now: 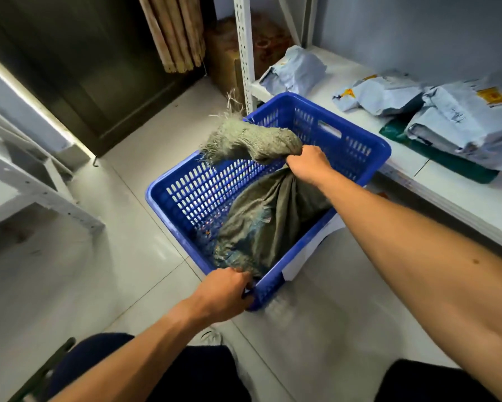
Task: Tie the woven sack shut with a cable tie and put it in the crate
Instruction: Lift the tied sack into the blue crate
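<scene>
A grey-green woven sack (261, 221) lies inside the blue slotted plastic crate (186, 195) on the tiled floor. My right hand (308, 163) grips the sack's gathered neck, and the frayed open end (244, 140) sticks out above my fist toward the far left. My left hand (223, 291) grasps the crate's near corner, right by the sack's bottom. No cable tie shows; the neck is hidden inside my right fist.
A white shelf (418, 169) to the right carries several grey mailer parcels (458, 117) and a green bag (435, 152). Its perforated upright (245, 53) stands just behind the crate. Another white rack (26, 181) is on the left. My knees are at the bottom.
</scene>
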`<state>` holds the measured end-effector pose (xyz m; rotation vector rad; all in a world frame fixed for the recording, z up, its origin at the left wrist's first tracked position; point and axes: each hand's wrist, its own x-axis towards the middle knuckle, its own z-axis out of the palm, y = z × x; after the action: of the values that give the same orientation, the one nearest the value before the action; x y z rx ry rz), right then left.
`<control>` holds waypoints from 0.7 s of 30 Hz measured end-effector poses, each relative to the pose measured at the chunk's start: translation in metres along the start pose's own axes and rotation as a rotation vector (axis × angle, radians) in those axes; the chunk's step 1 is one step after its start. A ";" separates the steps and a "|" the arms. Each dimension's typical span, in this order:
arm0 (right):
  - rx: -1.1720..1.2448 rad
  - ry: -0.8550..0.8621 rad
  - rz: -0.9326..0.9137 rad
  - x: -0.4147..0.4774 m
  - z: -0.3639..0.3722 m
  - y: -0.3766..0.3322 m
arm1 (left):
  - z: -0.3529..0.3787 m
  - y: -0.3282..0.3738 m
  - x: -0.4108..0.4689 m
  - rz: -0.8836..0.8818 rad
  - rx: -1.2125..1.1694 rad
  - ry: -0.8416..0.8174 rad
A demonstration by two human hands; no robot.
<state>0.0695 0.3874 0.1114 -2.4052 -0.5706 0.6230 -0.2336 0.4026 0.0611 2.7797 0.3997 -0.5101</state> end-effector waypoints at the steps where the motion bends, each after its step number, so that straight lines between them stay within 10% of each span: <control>1: 0.006 -0.003 0.004 -0.001 0.000 0.001 | 0.003 -0.001 -0.001 0.026 0.015 0.015; 10: -0.095 -0.008 -0.070 -0.020 0.002 0.005 | -0.005 -0.016 -0.002 0.127 0.235 -0.002; 21: -0.090 0.007 -0.130 -0.031 0.028 -0.019 | -0.016 -0.091 -0.028 -0.328 0.252 -0.075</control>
<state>0.0245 0.3970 0.1130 -2.4284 -0.7602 0.5436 -0.2830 0.4859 0.0653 2.9343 0.8346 -0.7856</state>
